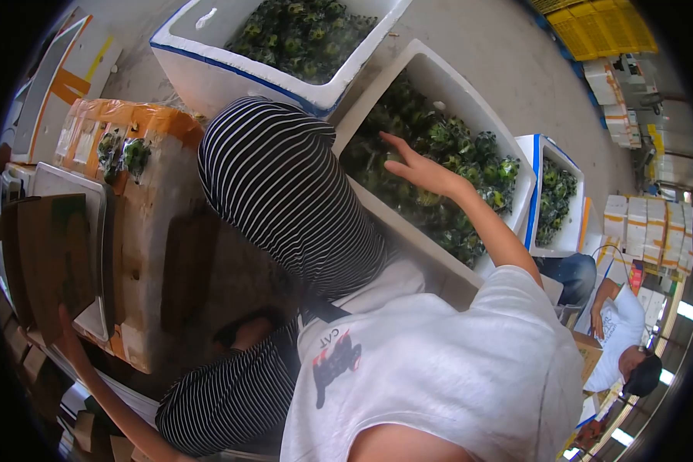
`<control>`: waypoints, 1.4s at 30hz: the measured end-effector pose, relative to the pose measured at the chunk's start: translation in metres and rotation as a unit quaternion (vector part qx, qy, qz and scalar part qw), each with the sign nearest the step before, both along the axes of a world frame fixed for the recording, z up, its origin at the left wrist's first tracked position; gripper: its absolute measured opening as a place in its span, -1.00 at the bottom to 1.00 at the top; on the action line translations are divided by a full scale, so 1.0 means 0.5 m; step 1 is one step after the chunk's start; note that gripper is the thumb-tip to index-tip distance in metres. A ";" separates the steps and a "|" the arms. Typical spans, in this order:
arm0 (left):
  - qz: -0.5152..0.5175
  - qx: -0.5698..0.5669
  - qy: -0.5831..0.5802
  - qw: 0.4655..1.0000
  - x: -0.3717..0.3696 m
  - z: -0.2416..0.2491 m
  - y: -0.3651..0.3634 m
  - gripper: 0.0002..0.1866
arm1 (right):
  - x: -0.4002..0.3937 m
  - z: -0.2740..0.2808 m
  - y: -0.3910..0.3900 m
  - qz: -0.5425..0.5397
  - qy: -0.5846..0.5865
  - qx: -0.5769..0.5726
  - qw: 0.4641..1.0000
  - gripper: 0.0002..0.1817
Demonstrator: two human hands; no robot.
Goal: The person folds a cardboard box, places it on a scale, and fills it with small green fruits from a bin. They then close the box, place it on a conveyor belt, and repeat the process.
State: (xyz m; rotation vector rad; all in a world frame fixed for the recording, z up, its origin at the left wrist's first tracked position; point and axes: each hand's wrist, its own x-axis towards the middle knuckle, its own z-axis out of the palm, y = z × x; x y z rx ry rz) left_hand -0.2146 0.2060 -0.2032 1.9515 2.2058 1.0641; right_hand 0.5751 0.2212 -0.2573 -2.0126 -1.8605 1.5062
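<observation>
My right hand [425, 171] reaches over a white foam box [508, 146] filled with small dark green, leafy-looking clumps [454, 138]. Its thumb and index finger are stretched apart, with nothing between them. At the lower left, my left hand [71, 346] grips the near edge of a brown cardboard box [54, 246]. That box stands against a white tray [96, 308]. Between my hands are my knees in striped trousers. Two green clumps [123, 156] lie on a foam box with orange tape [158, 131], left of my knee.
Another foam box [200, 58] of green clumps stands beyond my knee, and a smaller one [543, 196] sits to the right. A person [620, 331] in a white shirt is at the right. Yellow crates [604, 31] and stacked foam boxes [645, 227] stand farther off.
</observation>
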 end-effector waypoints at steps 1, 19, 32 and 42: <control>0.000 -0.003 -0.002 1.000 0.000 0.000 0.001 -0.23 | -0.022 0.018 0.010 0.014 -0.048 -0.035 0.998 -0.04; -0.009 -0.028 -0.004 1.000 -0.058 -0.039 0.006 -0.23 | 0.000 -0.034 0.066 -0.053 0.035 0.203 0.977 -0.40; -0.041 0.133 0.026 0.990 0.215 0.053 0.021 0.28 | -0.086 0.099 0.153 -0.288 0.434 0.292 0.802 -0.31; -0.060 0.132 -0.028 0.989 0.208 0.041 0.041 0.54 | -0.907 0.442 0.302 0.342 0.313 0.627 0.626 -0.32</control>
